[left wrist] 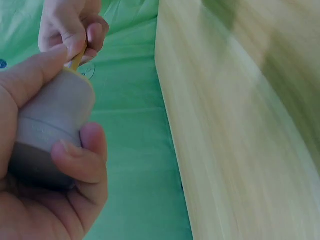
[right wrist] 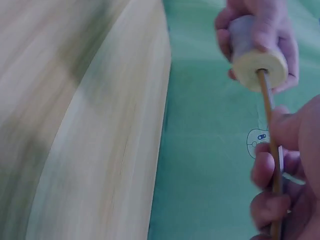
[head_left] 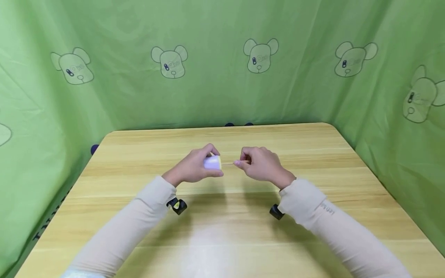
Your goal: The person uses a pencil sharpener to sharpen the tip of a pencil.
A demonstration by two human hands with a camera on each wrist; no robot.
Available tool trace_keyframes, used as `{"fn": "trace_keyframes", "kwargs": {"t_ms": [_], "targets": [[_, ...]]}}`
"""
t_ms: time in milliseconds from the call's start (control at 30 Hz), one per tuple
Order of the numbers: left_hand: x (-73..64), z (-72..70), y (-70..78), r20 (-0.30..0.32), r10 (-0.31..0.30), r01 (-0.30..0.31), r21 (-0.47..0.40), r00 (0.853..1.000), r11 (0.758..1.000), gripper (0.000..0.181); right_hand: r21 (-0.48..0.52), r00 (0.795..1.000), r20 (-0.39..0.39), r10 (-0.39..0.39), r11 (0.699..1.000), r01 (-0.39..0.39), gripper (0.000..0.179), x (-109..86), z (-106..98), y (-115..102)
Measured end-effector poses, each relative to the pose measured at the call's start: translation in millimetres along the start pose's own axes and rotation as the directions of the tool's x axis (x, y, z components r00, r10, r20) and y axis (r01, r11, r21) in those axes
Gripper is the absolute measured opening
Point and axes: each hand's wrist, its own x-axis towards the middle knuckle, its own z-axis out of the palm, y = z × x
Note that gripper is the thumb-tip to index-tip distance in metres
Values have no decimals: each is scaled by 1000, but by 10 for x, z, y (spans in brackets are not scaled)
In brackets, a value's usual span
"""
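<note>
Green curtain point(head_left: 215, 96) behind a wood-grain table point(head_left: 222, 247); canister point(head_left: 213, 162) is up above the table on its side, long axis roughly left-right in head view, cream end point(right wrist: 249, 72) toward the right hand point(head_left: 262, 164). Left hand point(head_left: 196, 165) grips the canister body, right hand pinches a thin stick point(right wrist: 267, 100) roughly in line with it. Only right wrist shows the stick entering the end hole, inside hidden; only left wrist shows the dark base point(left wrist: 40, 167).
</note>
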Motion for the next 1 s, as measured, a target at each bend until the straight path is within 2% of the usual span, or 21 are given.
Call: {"fn": "trace_keyframes", "kwargs": {"t_ms": [67,100,167,233,300,400,467,533,700,867,933,1000], "targets": [[0,-22,-11,0,-29,29,-27,1000,999,46,-22,994,-87,-68,998,66,19,-10,33,9],[2,-32,-14,2,-43,43,-38,999,998,45,-38,984,-139,-111,994,106,18,-14,55,24],[6,-53,-14,11,-70,70,-68,998,995,45,-93,945,-258,-203,978,185,19,-12,104,56],[10,-73,-6,23,-99,101,-111,995,989,44,-182,876,-382,-295,953,242,20,1,164,101],[16,-92,7,35,-122,126,-161,992,979,44,-266,790,-486,-374,924,274,21,18,220,137],[14,-122,30,52,-135,143,-227,990,963,44,-349,669,-586,-458,887,301,22,42,293,176],[8,-143,41,66,-130,143,-259,989,955,43,-374,605,-623,-496,868,326,24,56,334,196],[-1,-162,45,80,-130,148,-277,988,949,42,-399,557,-642,-527,850,344,27,70,378,221],[-14,-185,26,101,-135,158,-278,986,947,40,-455,479,-668,-570,822,343,37,101,472,260],[-16,-193,15,129,-121,151,-265,984,952,40,-528,389,-681,-620,784,325,44,115,516,257],[-13,-190,13,135,-116,148,-255,984,955,40,-540,372,-677,-635,772,335,44,115,518,250],[-8,-187,3,135,-108,138,-241,985,961,40,-530,388,-670,-633,774,347,44,113,517,242]]}}
